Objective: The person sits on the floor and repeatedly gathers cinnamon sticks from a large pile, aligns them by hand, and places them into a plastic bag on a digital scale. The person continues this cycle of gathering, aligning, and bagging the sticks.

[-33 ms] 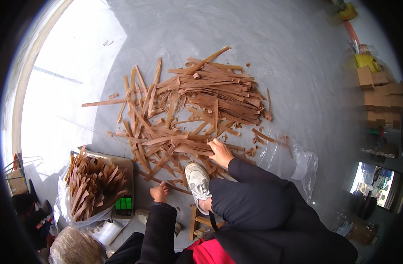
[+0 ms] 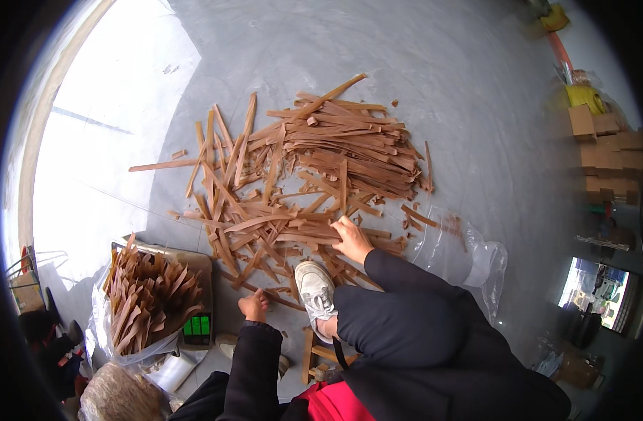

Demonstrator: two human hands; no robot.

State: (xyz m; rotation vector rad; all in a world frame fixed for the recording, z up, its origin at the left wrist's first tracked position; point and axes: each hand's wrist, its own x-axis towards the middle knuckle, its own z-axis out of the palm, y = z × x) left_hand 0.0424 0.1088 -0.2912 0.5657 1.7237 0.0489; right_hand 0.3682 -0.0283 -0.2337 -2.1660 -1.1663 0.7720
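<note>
My right hand [image 2: 353, 241] reaches down over the near part of a loose heap of long, flat brown strips [image 2: 265, 223]. Its fingers are curled around the end of a few strips, and the fingertips are partly hidden. My left hand [image 2: 254, 306] hovers lower left of the heap with its fingers curled in. Whether anything small is between those fingers cannot be made out. Beyond my right hand lies a denser, roughly aligned pile of the same strips [image 2: 356, 144]. At the left, a plastic bag [image 2: 100, 316] holds a bunch of strips standing on end.
The bag sits on a scale [image 2: 208, 281] with a green display. My shoe [image 2: 314, 288] is at the heap's near edge, beside a small wooden stool [image 2: 309, 354]. A clear plastic bag [image 2: 469, 256] lies at the right. Cardboard boxes [image 2: 612, 161] are stacked far right.
Almost nothing differs. My right hand has shifted very slightly at the strips, and my left hand stays in place.
</note>
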